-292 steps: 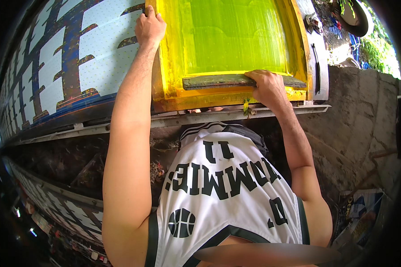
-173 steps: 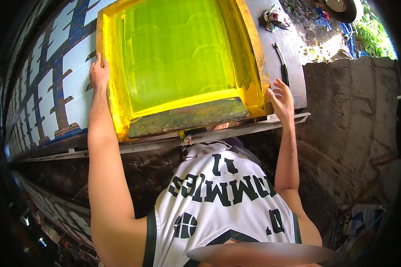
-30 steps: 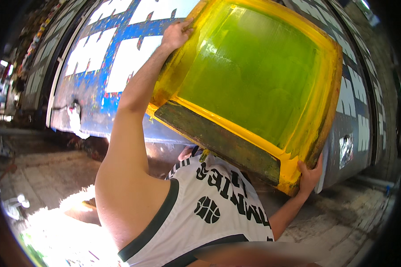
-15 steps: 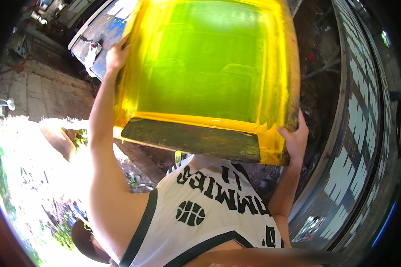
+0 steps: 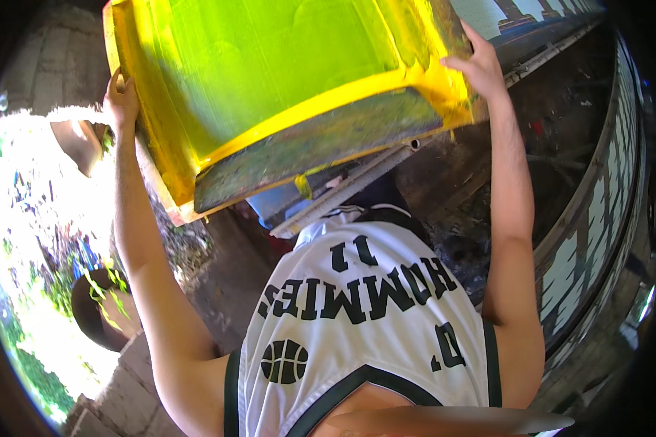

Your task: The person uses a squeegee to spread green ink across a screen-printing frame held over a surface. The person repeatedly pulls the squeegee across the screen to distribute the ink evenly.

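Note:
A large screen-printing frame (image 5: 270, 65) is held up in front of me, its green mesh ringed by smeared yellow ink. A dark, stained strip runs along its near edge. My left hand (image 5: 122, 105) is closed on the frame's left side. On the opposite side, near the near right corner, my right hand (image 5: 479, 67) grips the edge with its thumb over the top. The frame tilts, its right end higher in the picture, and its far end runs out of view.
Below the frame, a pale metal rail (image 5: 353, 182) borders a blue surface (image 5: 270, 205). Long tables with white patterned pieces stand at the upper right (image 5: 536, 18) and along the right (image 5: 587, 255). A dark round container (image 5: 95, 309) with green leaves is at left, beside sunlit ground.
The frame has swung left and tilted, its right side now higher, with both hands still on it. The rail below has come into view, and the right-hand table looks shifted.

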{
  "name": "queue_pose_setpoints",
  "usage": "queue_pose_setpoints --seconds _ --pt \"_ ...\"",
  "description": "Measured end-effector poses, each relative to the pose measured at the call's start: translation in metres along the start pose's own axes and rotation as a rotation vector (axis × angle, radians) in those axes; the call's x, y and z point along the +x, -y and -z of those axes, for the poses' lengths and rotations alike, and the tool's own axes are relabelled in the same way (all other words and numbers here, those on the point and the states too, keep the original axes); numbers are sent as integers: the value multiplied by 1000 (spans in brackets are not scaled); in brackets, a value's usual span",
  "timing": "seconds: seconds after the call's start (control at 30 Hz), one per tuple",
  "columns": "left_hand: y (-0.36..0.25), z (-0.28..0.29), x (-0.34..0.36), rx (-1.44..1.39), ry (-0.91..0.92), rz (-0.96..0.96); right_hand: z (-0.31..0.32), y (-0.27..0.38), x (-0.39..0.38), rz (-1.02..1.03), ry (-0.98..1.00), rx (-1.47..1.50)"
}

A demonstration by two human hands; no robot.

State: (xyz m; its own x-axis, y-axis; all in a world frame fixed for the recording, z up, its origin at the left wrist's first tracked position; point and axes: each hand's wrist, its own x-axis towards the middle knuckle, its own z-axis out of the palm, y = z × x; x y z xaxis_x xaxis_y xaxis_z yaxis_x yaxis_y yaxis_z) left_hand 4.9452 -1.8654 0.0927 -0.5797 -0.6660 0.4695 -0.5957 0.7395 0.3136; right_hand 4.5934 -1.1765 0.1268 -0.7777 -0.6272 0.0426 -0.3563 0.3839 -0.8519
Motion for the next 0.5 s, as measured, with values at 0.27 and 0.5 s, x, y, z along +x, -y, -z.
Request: queue_pose_setpoints --seconds 0.27,0.5 --pt "-27 -6 -99 49 -144 182 3 -128 119 306 106 -235" --pt "-49 3 -126 143 -88 289 -6 -147 123 238 228 -49"
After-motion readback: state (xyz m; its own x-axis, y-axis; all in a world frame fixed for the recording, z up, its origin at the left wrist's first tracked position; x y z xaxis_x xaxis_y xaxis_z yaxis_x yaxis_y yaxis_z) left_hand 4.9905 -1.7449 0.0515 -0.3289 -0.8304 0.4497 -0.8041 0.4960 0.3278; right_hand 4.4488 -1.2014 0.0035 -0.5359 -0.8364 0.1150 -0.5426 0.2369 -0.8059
